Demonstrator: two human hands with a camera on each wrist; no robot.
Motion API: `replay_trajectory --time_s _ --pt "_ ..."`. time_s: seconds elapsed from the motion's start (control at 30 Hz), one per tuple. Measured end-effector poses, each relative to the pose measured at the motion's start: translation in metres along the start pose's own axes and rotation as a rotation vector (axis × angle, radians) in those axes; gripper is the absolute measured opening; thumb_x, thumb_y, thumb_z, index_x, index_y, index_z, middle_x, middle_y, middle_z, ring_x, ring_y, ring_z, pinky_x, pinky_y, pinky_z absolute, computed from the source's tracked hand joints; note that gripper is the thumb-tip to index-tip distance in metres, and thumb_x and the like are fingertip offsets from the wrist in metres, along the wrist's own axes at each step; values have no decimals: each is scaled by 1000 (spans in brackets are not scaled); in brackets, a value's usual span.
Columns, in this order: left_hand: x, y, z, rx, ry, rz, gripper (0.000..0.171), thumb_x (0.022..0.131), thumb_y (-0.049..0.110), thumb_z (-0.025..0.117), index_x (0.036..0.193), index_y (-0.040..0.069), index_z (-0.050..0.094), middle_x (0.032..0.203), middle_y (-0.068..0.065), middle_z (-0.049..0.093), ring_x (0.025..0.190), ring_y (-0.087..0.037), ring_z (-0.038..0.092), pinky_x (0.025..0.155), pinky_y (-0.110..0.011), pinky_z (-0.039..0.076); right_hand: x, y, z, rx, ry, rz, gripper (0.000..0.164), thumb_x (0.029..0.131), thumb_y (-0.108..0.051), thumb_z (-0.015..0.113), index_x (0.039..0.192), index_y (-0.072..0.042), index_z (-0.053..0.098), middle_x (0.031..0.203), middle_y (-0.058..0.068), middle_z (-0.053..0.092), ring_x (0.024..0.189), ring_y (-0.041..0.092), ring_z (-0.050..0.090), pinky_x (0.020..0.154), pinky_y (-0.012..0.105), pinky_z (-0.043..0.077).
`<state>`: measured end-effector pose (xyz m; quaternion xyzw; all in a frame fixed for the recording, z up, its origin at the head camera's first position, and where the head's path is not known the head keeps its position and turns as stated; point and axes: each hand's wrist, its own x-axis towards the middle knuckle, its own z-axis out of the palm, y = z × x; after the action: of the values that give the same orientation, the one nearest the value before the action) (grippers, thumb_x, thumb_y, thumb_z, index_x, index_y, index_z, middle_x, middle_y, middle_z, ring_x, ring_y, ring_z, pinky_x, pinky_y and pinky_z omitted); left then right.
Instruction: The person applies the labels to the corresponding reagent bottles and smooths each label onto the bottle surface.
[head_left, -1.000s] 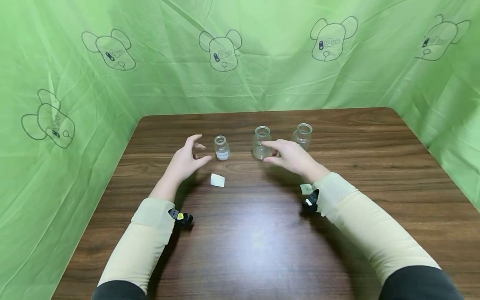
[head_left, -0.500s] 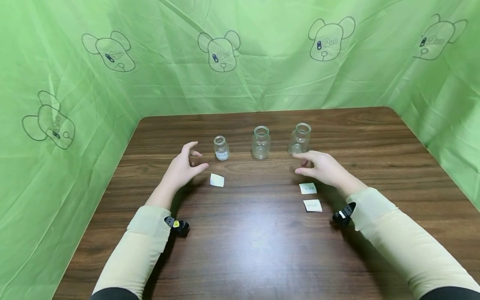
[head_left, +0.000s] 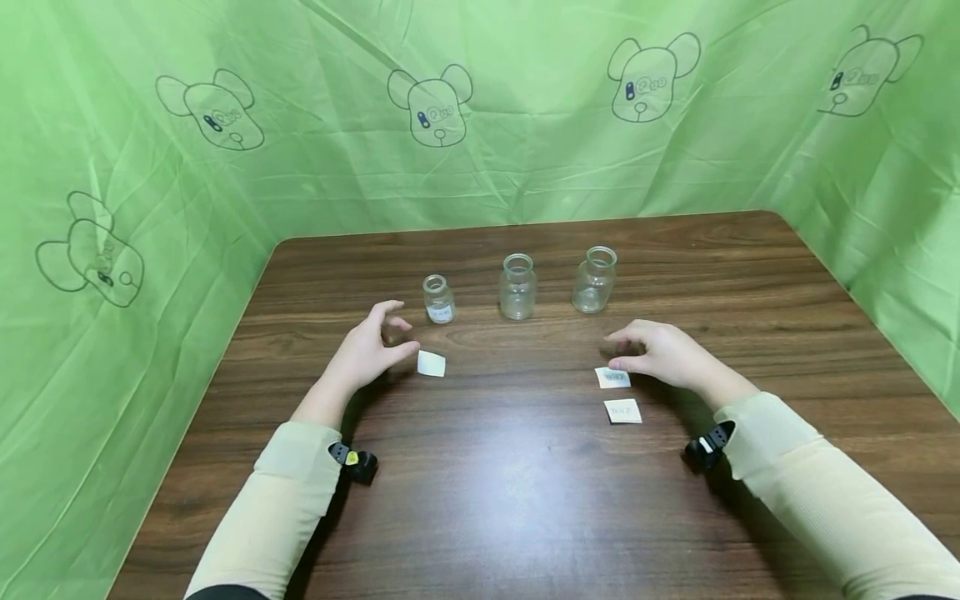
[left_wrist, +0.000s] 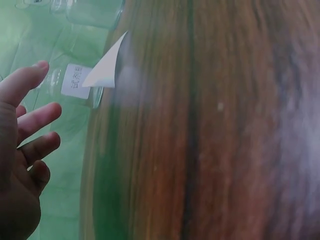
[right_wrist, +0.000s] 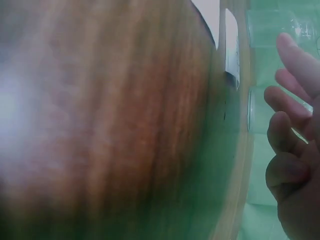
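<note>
Three clear glass jars stand upright in a row on the wooden table. The smallest, on the left, is a jar with a white label (head_left: pixel 440 312); a middle jar (head_left: pixel 517 287) and a right jar (head_left: pixel 595 281) are taller and bear no label. My left hand (head_left: pixel 367 348), fingers loosely bent and holding nothing, is left of the small jar, its thumb tip beside a blank-looking paper slip (head_left: pixel 431 364). My right hand (head_left: pixel 667 354) also holds nothing; its thumb tip overlaps a paper slip with writing (head_left: pixel 613 378). A second written slip (head_left: pixel 622 412) lies just nearer to me.
Green cloth (head_left: pixel 517 167) with mouse-head outlines hangs around the back and sides of the brown table (head_left: pixel 480 500). A black wrist camera (head_left: pixel 358 465) sits at the left cuff, another black camera (head_left: pixel 705 448) at the right cuff.
My right hand has drawn back from the middle jar to the right and nearer, uncovering the right jar and the written slips. My left hand has lowered slightly toward its slip.
</note>
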<state>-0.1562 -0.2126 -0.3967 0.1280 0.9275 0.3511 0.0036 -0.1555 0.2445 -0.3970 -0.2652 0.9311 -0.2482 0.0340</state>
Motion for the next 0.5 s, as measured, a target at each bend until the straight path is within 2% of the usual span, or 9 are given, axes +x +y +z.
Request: replay_trajectory --time_s 0.3,0.5 --pt "2 5 9 -18 -62 24 64 84 34 70 136 12 39 111 0 65 88 -20 54 74 -37 43 -10 3 8 -18 -32 -37 38 78 -38 75 109 -16 69 98 -4 61 83 13 54 74 34 43" --pt "6 11 13 -9 -85 66 62 83 33 71 133 12 41 112 -1 65 83 -18 55 72 -36 43 -12 3 11 -47 -53 -69 35 77 -28 77 107 -11 69 98 -1 59 82 13 52 74 35 44"
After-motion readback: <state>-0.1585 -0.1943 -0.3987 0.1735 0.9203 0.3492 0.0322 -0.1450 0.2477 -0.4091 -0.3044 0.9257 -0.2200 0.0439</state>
